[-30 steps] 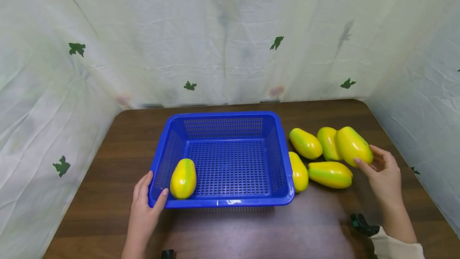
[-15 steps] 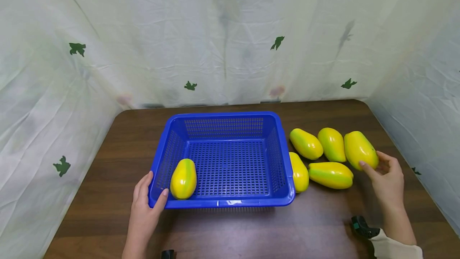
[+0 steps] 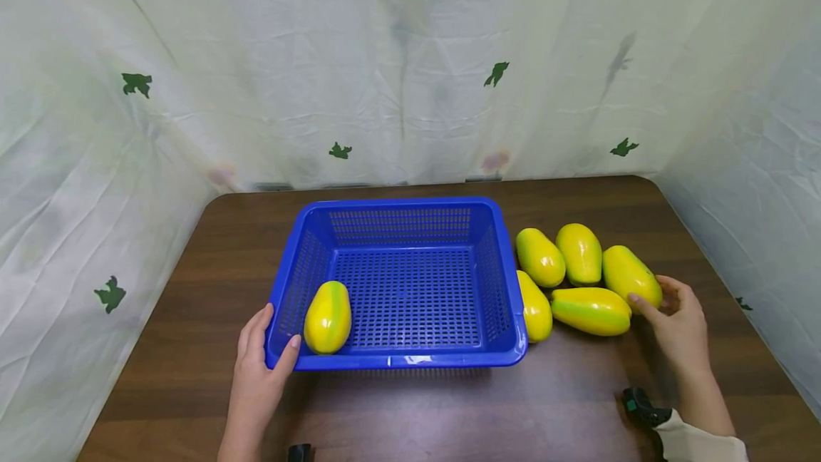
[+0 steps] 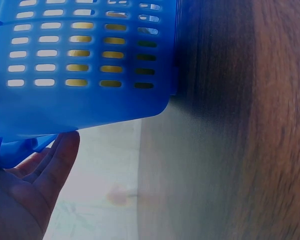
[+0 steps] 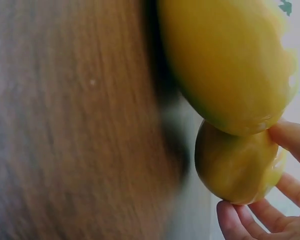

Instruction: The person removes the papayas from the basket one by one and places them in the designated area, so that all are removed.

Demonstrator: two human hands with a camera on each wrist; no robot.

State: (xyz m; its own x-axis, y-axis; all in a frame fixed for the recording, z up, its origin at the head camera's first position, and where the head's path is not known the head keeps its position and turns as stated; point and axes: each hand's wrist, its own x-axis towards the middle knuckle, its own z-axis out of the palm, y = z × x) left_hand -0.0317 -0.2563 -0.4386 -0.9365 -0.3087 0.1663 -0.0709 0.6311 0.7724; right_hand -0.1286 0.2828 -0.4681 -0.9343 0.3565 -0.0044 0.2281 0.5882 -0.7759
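Note:
A blue plastic basket (image 3: 410, 361) stands on the brown table, one glossy yellow-green papaya (image 3: 328, 318) lying in its front left corner. My left hand (image 3: 255, 369) grips that corner, thumb over the rim and fingers along the outer side. The left wrist view shows the basket's slotted wall (image 4: 90, 102) above the fingers. To the right of the basket, my right hand (image 3: 678, 319) holds the rightmost papaya (image 3: 631, 276) between thumb and fingers. In the right wrist view, the fingertips are on the held papaya (image 5: 235, 167), partly hidden behind a nearer papaya (image 5: 230, 60).
Several more papayas cluster right of the basket: two at the back (image 3: 540, 257), one in front (image 3: 591, 311), and one (image 3: 534, 307) partly hidden by the basket's rim. A pale curtain (image 3: 410, 77) with green leaf prints surrounds the table (image 3: 462, 419).
My right hand has brought the held papaya down and slightly left, close to the front one. The two back papayas have shifted a little left. The left hand and basket stay put.

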